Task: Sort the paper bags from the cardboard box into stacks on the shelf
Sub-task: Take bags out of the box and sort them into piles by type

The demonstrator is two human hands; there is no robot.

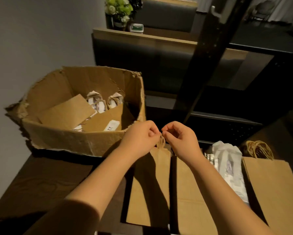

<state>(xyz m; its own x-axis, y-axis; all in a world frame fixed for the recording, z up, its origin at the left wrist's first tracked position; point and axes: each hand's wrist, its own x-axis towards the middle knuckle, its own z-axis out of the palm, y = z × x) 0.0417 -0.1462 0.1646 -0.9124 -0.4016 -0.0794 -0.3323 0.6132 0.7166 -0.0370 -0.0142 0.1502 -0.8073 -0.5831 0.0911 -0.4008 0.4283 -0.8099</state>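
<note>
White label (112, 125) on a paper bag (106, 120) in the box, marks too blurred to read

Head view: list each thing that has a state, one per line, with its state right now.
cardboard box: open on top, rim torn, bags lying inside
left hand: fingers curled, pinching the twine handles
right hand: fingers curled at the same handles
brown bag under the hands: lying flat on the shelf
brown bag at right: flat, handles up
white bag: lying between the brown bags
</note>
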